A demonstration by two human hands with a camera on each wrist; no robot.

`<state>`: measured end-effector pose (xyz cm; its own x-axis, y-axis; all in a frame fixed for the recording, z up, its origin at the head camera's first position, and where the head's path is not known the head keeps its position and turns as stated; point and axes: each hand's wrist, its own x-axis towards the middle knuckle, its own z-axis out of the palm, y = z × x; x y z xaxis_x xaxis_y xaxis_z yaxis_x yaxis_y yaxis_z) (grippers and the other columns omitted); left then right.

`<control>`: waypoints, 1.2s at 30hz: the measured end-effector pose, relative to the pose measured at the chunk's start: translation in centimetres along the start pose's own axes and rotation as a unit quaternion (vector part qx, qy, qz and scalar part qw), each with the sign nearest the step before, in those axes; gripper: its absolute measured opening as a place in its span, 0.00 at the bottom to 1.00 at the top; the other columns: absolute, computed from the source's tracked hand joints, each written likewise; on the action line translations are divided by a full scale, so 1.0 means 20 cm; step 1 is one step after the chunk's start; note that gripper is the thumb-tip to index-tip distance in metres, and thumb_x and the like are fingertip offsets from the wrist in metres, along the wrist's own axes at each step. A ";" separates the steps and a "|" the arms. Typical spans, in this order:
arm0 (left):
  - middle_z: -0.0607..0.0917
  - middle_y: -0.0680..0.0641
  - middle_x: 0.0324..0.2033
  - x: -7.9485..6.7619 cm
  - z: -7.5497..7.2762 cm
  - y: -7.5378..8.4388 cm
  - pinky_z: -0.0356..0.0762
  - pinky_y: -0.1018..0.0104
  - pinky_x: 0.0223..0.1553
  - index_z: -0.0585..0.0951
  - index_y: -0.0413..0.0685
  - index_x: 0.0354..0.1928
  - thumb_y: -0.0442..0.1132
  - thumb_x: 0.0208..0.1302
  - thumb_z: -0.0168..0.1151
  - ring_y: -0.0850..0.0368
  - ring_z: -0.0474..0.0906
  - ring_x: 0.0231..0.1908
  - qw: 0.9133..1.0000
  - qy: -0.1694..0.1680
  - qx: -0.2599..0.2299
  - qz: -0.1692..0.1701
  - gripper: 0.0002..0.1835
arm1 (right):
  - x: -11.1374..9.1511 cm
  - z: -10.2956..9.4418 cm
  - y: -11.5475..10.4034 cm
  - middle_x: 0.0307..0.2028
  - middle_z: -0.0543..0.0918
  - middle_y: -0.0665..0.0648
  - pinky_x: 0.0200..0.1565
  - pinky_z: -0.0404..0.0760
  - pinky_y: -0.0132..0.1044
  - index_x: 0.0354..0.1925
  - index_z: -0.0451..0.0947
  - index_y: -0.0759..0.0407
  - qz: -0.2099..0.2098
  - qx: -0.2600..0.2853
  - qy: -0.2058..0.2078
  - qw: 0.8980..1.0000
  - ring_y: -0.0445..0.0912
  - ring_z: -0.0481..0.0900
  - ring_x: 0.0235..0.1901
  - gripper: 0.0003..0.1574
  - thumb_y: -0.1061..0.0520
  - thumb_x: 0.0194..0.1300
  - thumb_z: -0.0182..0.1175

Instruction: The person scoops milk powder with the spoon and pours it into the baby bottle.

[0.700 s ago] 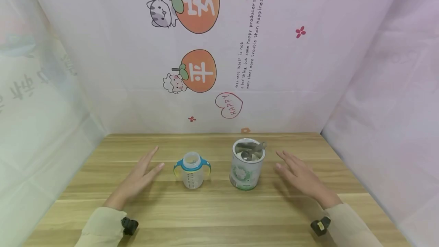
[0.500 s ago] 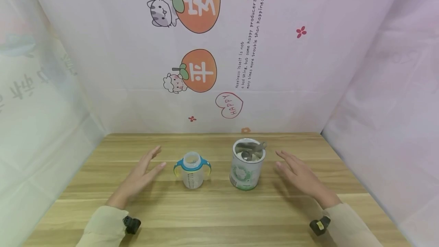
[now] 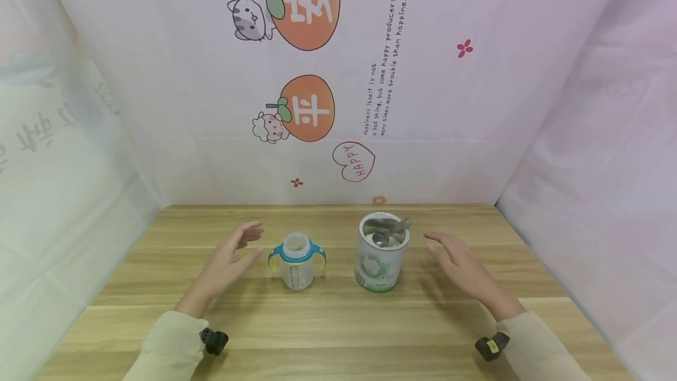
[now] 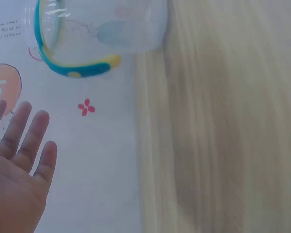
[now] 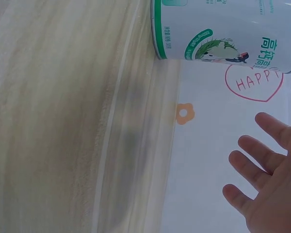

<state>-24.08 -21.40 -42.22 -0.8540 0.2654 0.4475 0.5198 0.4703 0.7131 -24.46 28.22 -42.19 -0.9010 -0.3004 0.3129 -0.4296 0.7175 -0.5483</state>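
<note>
A clear baby bottle (image 3: 298, 275) with blue-and-yellow handles and no cap stands upright at the middle left of the table. Just left of it hovers my left hand (image 3: 226, 263), fingers relaxed and holding nothing. In the left wrist view the bottle's handle (image 4: 82, 71) shows above and beyond the spread fingers (image 4: 35, 131). A white-and-green milk powder can (image 3: 378, 266) stands right of the bottle, its top off. Inside lies a metal spoon (image 3: 382, 239), and its handle sticks out over the rim. My right hand (image 3: 465, 272) is beside the can, fingers extended, apart from it.
The wooden table (image 3: 338, 328) ends at a printed white cloth (image 3: 423, 163) hanging behind. Cloth walls also rise at the left and right. A small black camera is on each wrist, the left camera (image 3: 214, 341) and the right camera (image 3: 492, 346).
My left hand has moved right, closer to the bottle, and its fingers have bent a little. My right hand has barely shifted. Bottle and can stay in place.
</note>
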 end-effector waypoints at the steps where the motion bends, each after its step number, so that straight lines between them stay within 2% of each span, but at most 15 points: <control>1: 0.76 0.42 0.63 0.01 0.01 0.01 0.67 0.40 0.62 0.67 0.47 0.71 0.38 0.74 0.59 0.44 0.72 0.62 1.000 -0.002 -0.001 0.006 0.26 | 0.00 0.00 -0.01 0.67 0.69 0.67 0.63 0.62 0.67 0.69 0.67 0.63 0.001 0.003 -0.001 1.000 0.65 0.64 0.67 0.31 0.45 0.82 0.43; 6: 0.77 0.45 0.62 0.06 0.05 0.05 0.69 0.41 0.61 0.69 0.50 0.69 0.38 0.74 0.60 0.46 0.73 0.62 1.000 -0.007 -0.006 0.024 0.24 | 0.01 -0.01 -0.04 0.66 0.70 0.67 0.63 0.63 0.67 0.69 0.68 0.63 0.002 0.007 -0.002 1.000 0.65 0.65 0.66 0.31 0.44 0.82 0.43; 12: 0.78 0.46 0.61 0.13 0.10 0.11 0.71 0.44 0.60 0.71 0.47 0.67 0.37 0.72 0.62 0.48 0.74 0.60 0.999 -0.008 0.003 0.050 0.24 | 0.02 -0.01 -0.05 0.65 0.71 0.68 0.62 0.64 0.66 0.68 0.68 0.64 -0.003 0.008 0.002 1.000 0.64 0.67 0.65 0.30 0.45 0.82 0.43; 18: 0.77 0.47 0.62 0.18 0.15 0.17 0.69 0.47 0.62 0.71 0.47 0.67 0.39 0.72 0.62 0.50 0.72 0.62 0.998 -0.015 0.014 0.066 0.24 | 0.03 -0.01 -0.06 0.65 0.71 0.68 0.59 0.68 0.67 0.69 0.67 0.64 0.004 0.015 0.002 1.000 0.64 0.69 0.63 0.30 0.46 0.82 0.42; 26: 0.74 0.46 0.64 0.27 0.25 0.24 0.69 0.50 0.63 0.71 0.46 0.69 0.38 0.70 0.63 0.51 0.69 0.64 0.992 -0.014 0.017 0.121 0.27 | 0.07 -0.01 -0.09 0.65 0.73 0.65 0.60 0.70 0.63 0.69 0.67 0.63 0.008 0.027 0.000 1.000 0.62 0.72 0.62 0.32 0.43 0.82 0.41; 31: 0.73 0.42 0.64 0.31 0.32 0.30 0.72 0.53 0.61 0.70 0.43 0.69 0.37 0.70 0.63 0.48 0.68 0.64 0.988 -0.019 0.011 0.155 0.28 | 0.08 -0.01 -0.10 0.65 0.74 0.64 0.62 0.67 0.63 0.70 0.66 0.63 0.015 0.026 0.000 1.000 0.62 0.71 0.64 0.34 0.41 0.82 0.41; 36: 0.71 0.44 0.65 0.32 0.37 0.37 0.72 0.56 0.61 0.68 0.42 0.71 0.39 0.70 0.62 0.49 0.67 0.65 0.987 -0.036 0.002 0.159 0.29 | 0.10 -0.01 -0.12 0.65 0.74 0.65 0.62 0.68 0.63 0.70 0.67 0.63 0.020 0.024 0.005 0.999 0.62 0.71 0.64 0.34 0.40 0.82 0.39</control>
<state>-25.98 -9.97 -38.11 -0.6470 0.4595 0.6086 0.7619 0.3564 0.5409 -25.30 26.11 -40.08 -0.9170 -0.2649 0.2981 -0.3957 0.6978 -0.5971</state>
